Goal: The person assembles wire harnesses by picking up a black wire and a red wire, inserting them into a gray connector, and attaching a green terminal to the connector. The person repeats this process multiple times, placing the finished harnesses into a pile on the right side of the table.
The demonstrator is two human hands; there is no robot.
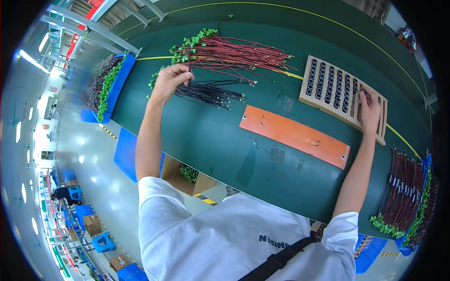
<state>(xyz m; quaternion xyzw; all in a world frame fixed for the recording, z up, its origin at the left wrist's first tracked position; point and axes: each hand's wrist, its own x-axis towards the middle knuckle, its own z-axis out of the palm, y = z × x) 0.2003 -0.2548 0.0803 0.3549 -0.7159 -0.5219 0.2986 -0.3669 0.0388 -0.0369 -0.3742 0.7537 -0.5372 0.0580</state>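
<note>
White T-shirt (pixel 201 239) fabric is occupying the near foreground, and a black strap (pixel 281 257) is crossing it diagonally. Beyond it, a green worktop (pixel 201 136) is supporting the components. The left hand (pixel 173 82) is positioning itself above the wire bundles; its grip is pinching a thin dark cable (pixel 189 56) between thumb and fingers. Red wires (pixel 248 54) with green connectors (pixel 180 52) are lying behind this hand, and black wires (pixel 211 93) are fanning out to its right. At right, a slotted wooden tray (pixel 305 84) is holding rows of black ring-shaped parts (pixel 330 80). The right hand (pixel 370 110) is reaching over the tray, its fingertips touching the rightmost row; whether its grip is closing on a part cannot be determined. An orange plate (pixel 295 136) is lying flat between the forearms.
</note>
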